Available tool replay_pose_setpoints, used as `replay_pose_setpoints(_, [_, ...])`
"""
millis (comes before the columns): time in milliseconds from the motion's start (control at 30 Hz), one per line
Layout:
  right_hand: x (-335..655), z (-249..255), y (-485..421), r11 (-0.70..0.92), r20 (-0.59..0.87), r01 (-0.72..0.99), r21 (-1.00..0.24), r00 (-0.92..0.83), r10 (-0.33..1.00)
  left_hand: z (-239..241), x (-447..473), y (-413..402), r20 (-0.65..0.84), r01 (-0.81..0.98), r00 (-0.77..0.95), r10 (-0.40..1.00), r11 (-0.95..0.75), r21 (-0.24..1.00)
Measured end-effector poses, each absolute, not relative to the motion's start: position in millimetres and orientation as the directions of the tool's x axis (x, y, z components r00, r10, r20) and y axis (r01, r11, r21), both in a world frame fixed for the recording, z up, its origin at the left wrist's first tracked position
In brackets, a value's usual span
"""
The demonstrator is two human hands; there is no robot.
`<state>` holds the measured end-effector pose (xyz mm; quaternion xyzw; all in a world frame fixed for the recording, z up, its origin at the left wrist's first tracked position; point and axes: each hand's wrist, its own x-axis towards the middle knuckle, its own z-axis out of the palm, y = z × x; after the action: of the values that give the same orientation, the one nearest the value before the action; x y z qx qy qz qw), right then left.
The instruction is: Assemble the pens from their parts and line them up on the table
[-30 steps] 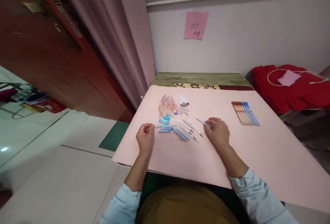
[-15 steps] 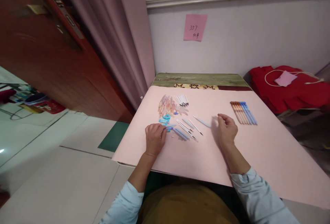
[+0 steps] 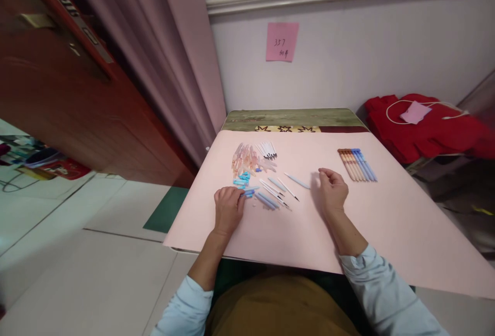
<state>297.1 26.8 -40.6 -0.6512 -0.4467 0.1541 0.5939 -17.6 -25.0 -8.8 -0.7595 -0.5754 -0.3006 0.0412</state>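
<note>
My left hand [image 3: 228, 207] rests on the pink sheet [image 3: 294, 233] with its fingers curled on a small blue pen part [image 3: 247, 191] at the edge of a scatter of loose pen parts [image 3: 270, 191]. My right hand [image 3: 331, 189] lies to the right of that scatter, fingers loosely curled, with nothing visible in it. A pale blue pen barrel [image 3: 297, 180] lies just left of it. Clear pinkish barrels [image 3: 244, 157] and white refills [image 3: 268, 149] sit further back. A row of finished orange and blue pens [image 3: 356, 164] lies at the right.
The table's green far edge [image 3: 290, 118] meets a white wall with a pink note [image 3: 282, 41]. A curtain [image 3: 170, 57] and a wooden door [image 3: 58, 68] stand left. Red cloth [image 3: 425, 130] with a white cord lies right.
My left hand moved right onto the blue parts and closed on one. My right hand let go of the pale blue barrel and shifted slightly right.
</note>
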Motion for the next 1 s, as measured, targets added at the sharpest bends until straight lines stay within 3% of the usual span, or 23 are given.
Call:
replay_pose_setpoints(267, [289.8, -24.9, 24.3, 0.086, 0.278, 0.322, -0.943, 0.616, 0.737, -5.2, -16.0, -27.5, 0.495, 0.895, 0.209, 0.844, -0.368, 0.25])
replay_pose_setpoints(400, [290.5, -25.9, 24.1, 0.069, 0.295, 0.376, -0.924, 0.588, 0.753, -4.3, -16.6, -27.6, 0.489, 0.883, 0.228, 0.842, -0.39, 0.26])
replay_pose_setpoints(500, [288.2, -24.5, 22.7, 0.057, 0.348, 0.525, -0.849, 0.476, 0.808, -2.9, -16.5, -27.3, 0.482, 0.88, 0.235, 0.844, -0.396, 0.264])
replay_pose_setpoints(667, [282.1, -23.8, 20.0, 0.088, 0.389, 0.777, -0.623, 0.21, 0.897, -2.0, -14.8, -27.1, 0.488, 0.891, 0.226, 0.843, -0.382, 0.247])
replay_pose_setpoints(800, [281.4, -25.1, 19.2, 0.105, 0.362, 0.84, -0.532, 0.114, 0.925, -4.0, -14.7, -26.8, 0.506, 0.901, 0.191, 0.841, -0.355, 0.25])
replay_pose_setpoints(1000, [281.7, -22.3, 17.4, 0.116, 0.375, 0.839, -0.532, 0.111, 0.92, -6.8, -13.8, -26.8, 0.491, 0.91, 0.179, 0.853, -0.333, 0.247])
